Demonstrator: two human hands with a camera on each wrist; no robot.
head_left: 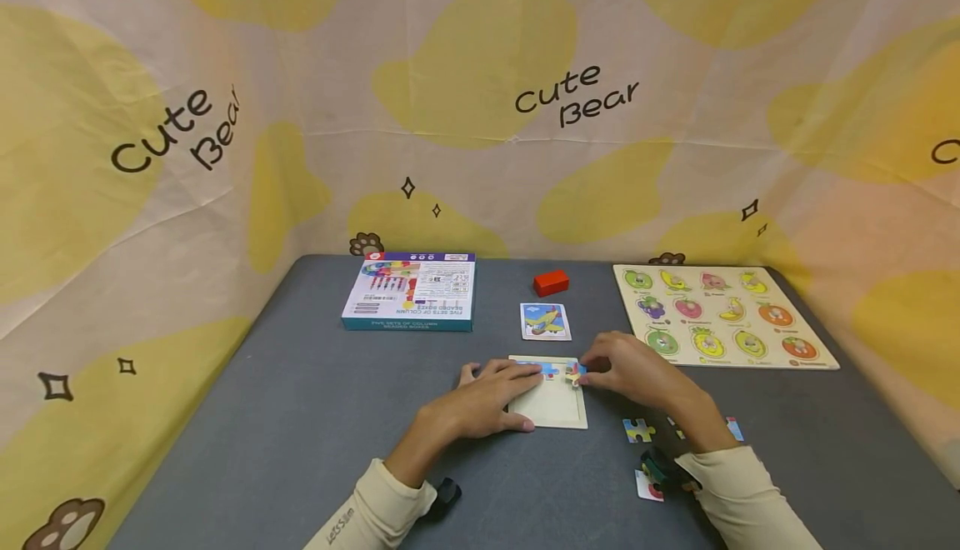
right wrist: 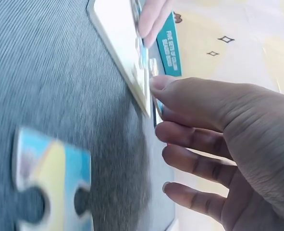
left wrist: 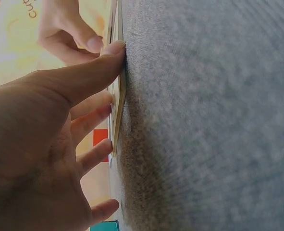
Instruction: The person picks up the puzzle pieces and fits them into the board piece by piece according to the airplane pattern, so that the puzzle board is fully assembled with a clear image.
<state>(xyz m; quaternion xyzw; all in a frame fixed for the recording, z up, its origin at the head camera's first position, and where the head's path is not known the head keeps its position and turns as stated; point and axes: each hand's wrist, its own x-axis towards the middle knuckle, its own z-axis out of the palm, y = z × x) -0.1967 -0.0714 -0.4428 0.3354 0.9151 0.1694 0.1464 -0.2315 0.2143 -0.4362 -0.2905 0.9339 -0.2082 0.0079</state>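
A square cream puzzle tray (head_left: 551,410) lies on the grey table, with blue puzzle pieces (head_left: 550,369) along its far edge. The left hand (head_left: 480,404) rests on the tray's left side, fingers spread over the top pieces and thumb at the near left edge. Between thumb and index finger, the right hand (head_left: 637,373) pinches a small puzzle piece (head_left: 574,372) at the tray's far right corner. In the right wrist view that piece (right wrist: 154,67) is partly hidden by the right thumb; its other fingers are loosely bent.
Loose puzzle pieces (head_left: 638,431) lie near the right forearm, some partly hidden by it. Behind the tray are an airplane card (head_left: 546,322) and a red block (head_left: 551,283). A boxed set (head_left: 408,292) stands back left, a fruit board (head_left: 720,317) back right.
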